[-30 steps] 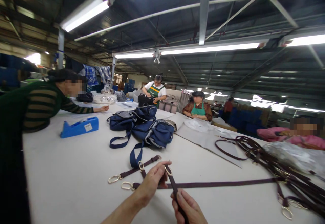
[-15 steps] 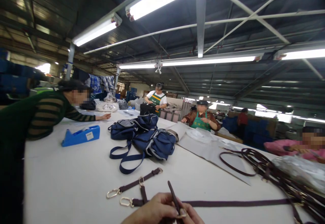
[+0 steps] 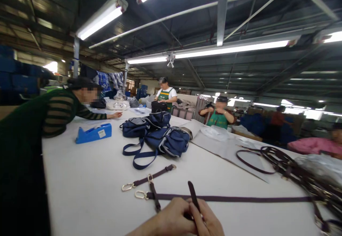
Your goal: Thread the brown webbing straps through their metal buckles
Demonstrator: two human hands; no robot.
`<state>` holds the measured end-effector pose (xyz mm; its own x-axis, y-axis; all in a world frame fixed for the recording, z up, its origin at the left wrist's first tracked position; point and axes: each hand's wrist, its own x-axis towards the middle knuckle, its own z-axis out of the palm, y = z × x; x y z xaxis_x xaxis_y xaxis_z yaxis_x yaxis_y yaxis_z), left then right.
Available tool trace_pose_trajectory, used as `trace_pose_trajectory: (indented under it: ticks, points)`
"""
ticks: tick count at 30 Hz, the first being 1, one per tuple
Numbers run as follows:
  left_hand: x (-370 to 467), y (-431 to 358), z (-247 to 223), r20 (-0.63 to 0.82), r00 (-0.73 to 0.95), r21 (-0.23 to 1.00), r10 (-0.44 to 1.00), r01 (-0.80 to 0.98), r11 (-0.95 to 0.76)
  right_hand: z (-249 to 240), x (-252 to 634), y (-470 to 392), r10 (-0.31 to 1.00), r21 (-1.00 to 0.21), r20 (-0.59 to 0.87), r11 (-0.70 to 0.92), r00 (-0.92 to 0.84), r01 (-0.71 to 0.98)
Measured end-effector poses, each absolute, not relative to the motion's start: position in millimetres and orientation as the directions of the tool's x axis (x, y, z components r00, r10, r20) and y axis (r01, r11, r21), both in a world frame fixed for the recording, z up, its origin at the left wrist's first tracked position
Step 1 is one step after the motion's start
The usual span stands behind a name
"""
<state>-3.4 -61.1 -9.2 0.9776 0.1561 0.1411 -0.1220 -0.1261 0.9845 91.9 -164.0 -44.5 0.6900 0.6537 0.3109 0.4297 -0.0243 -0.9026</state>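
Near the bottom edge, my left hand [image 3: 169,217] and my right hand [image 3: 210,219] are pressed together around a dark brown leather strap [image 3: 192,192]. Its rounded end sticks up between the fingers; the lower part is hidden by my hands. Just beyond them lies a long dark brown strap [image 3: 240,198], flat on the table, with a gold clip [image 3: 140,194] at its left end. A short brown strap [image 3: 160,172] with gold hardware lies left of my hands, and a gold ring joins it to a strap piece [image 3: 154,197] running toward my left wrist.
Navy blue bags [image 3: 167,141] lie mid-table, with a blue tape dispenser [image 3: 93,133] to their left. A heap of brown straps [image 3: 288,168] and clear plastic [image 3: 317,166] cover the right side. A person in green [image 3: 56,118] leans over the left edge; other people work around the table.
The view has tilted down and shifted left, so table things sit higher and farther right. My fingers have closed further around the strap, hiding the gold metal piece seen between them earlier.
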Motion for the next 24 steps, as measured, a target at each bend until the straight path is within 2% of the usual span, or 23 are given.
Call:
trace_pose_trajectory:
  ticks: [3, 5, 8, 10, 13, 18, 24]
  points:
    - [1.7, -61.7, -19.2, -0.011, 0.971, 0.987, 0.239, 0.05, -0.155, -19.9, 102.5, -178.4, 0.635, -0.907, 0.253, -0.108, 0.73, 0.408]
    - [3.7, -60.4, -20.2, -0.13, 0.957, 0.986, 0.26, 0.153, -0.069, -7.9, 108.0, -185.4, 0.611, -0.951, 0.165, -0.109, 0.774, 0.289]
    - [3.7, -55.7, -14.3, -0.227, 0.967, 0.965, 0.119, 0.207, 0.161, -2.3, 110.0, -188.1, 0.628, -0.999, 0.039, 0.014, 0.777, 0.039]
    - [2.1, -52.4, -9.4, -0.237, 0.971, 0.934, 0.017, 0.223, 0.28, -4.8, 109.3, -186.2, 0.635, -0.992, -0.01, 0.089, 0.772, -0.086]
    - [-1.3, -49.4, -4.7, -0.211, 0.975, 0.913, -0.067, 0.221, 0.342, -10.0, 110.2, -183.8, 0.61, -0.987, -0.021, 0.111, 0.792, -0.112]
    - [-8.7, -49.1, 0.3, -0.214, 0.939, 0.915, -0.27, 0.289, 0.281, -8.3, 115.8, -188.9, 0.538, -0.994, 0.045, 0.109, 0.842, -0.016]
    - [-10.1, -51.2, 2.1, -0.165, 0.938, 0.931, -0.306, 0.251, 0.266, -3.6, 116.9, -191.8, 0.586, -0.982, -0.003, 0.152, 0.81, -0.113]
